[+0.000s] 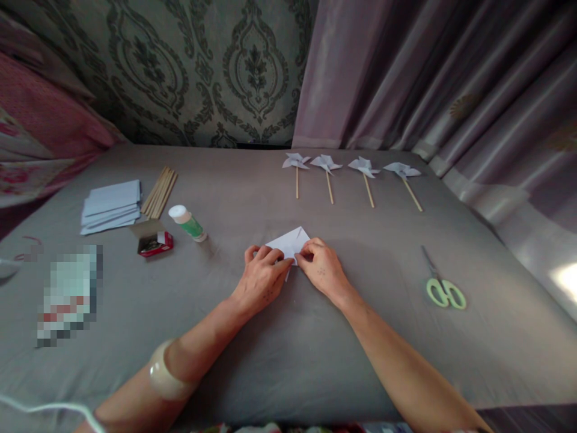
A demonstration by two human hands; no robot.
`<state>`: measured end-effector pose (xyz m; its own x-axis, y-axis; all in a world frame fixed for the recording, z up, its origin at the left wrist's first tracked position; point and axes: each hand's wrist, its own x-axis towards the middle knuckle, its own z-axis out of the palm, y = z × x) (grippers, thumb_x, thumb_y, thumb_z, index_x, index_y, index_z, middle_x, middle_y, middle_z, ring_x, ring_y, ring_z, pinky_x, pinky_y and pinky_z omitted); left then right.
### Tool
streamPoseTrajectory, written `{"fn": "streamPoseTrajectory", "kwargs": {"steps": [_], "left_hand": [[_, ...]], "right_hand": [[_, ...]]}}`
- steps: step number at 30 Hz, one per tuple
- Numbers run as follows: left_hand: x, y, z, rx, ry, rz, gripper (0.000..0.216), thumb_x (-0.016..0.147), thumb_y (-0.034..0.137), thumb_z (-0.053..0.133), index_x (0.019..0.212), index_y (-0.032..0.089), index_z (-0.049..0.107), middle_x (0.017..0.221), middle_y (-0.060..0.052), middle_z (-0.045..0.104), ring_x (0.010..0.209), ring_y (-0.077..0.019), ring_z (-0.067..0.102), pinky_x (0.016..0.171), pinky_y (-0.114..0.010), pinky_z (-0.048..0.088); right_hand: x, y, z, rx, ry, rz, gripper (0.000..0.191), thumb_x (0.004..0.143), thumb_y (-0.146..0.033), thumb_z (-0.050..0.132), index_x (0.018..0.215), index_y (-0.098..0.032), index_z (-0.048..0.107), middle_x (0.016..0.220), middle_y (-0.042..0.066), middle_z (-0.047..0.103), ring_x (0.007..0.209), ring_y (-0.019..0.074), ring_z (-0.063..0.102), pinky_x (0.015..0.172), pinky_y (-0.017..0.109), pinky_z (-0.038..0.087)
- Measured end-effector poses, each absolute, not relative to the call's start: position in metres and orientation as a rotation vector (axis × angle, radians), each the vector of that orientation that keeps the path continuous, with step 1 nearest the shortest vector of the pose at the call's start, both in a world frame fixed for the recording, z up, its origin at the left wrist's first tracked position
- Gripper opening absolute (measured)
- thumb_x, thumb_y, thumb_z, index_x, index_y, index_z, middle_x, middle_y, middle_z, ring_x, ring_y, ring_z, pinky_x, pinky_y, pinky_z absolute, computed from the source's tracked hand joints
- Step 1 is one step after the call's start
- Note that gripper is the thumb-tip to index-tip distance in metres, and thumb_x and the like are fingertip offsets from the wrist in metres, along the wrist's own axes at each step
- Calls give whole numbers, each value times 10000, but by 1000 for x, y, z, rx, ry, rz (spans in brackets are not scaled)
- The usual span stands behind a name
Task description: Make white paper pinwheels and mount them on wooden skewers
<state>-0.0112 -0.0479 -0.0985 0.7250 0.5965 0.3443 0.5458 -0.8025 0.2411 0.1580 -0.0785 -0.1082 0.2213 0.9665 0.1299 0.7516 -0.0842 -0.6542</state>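
A white sheet of paper (pixel 288 242), partly cut or folded, lies on the grey cloth in front of me. My left hand (pixel 265 273) rests over its left and near side, fingers bent and pressing on it. At the paper's right edge, the thumb and fingers of my right hand (pixel 323 267) pinch it near the middle. The fingertips of both hands almost meet there, and they hide part of the sheet. A narrow strip of paper shows below my left fingers.
Several paper pinwheels (pixel 364 166) on sticks lie at the back right. Scissors (pixel 444 288) with pale green handles are to the right. On the left are a paper stack (pixel 112 204), wooden sticks (pixel 160 192), a glue stick (pixel 189 224), a small red box (pixel 155 243) and a blurred-out item (pixel 70 294).
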Motion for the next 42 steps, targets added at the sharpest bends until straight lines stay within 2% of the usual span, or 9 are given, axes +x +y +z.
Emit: {"fn": "streamPoseTrajectory", "kwargs": {"steps": [8, 21, 25, 30, 36, 42], "left_hand": [[-11, -48, -97, 2804, 938, 606, 294, 950, 256, 434, 1092, 278, 690, 916, -54, 670, 881, -202, 520, 879, -434, 293], [-8, -52, -95, 2865, 971, 536, 251, 917, 213, 478, 1037, 244, 695, 914, -54, 668, 897, -226, 512, 887, -448, 283], [-8, -53, -95, 2874, 993, 523, 241, 917, 213, 478, 1016, 243, 697, 912, -55, 672, 908, -228, 515, 894, -454, 280], [-7, -54, -95, 2873, 1000, 513, 243, 921, 218, 470, 1016, 237, 693, 903, -58, 666, 913, -230, 511, 900, -456, 276], [-7, -56, -93, 2887, 1013, 529, 244, 928, 213, 451, 997, 236, 685, 890, -56, 656, 889, -221, 500, 893, -447, 275], [-7, -56, -92, 2870, 1012, 495, 231, 918, 202, 467, 1000, 220, 682, 896, -55, 653, 900, -228, 500, 900, -450, 276]], "right_hand": [[158, -77, -109, -1912, -1599, 433, 158, 789, -203, 630, 637, -190, 586, 813, 25, 620, 697, 131, 579, 688, 265, 437], [153, -79, -102, -1997, -1618, 407, 129, 799, -208, 635, 677, -184, 600, 828, 30, 628, 716, 144, 588, 696, 268, 430], [156, -84, -104, -1879, -1627, 359, 70, 821, -211, 602, 767, -182, 636, 860, 46, 629, 738, 150, 597, 725, 274, 457], [156, -93, -98, -1809, -1720, 251, 218, 836, -141, 508, 933, -197, 694, 944, 67, 635, 819, 170, 597, 789, 294, 461], [152, -95, -95, -1801, -1949, 83, 263, 824, -114, 499, 898, -215, 730, 885, 75, 605, 881, 207, 547, 827, 336, 425], [152, -95, -96, -1825, -2028, 47, 281, 847, -112, 487, 970, -207, 721, 916, 75, 614, 896, 215, 523, 809, 343, 402]]}}
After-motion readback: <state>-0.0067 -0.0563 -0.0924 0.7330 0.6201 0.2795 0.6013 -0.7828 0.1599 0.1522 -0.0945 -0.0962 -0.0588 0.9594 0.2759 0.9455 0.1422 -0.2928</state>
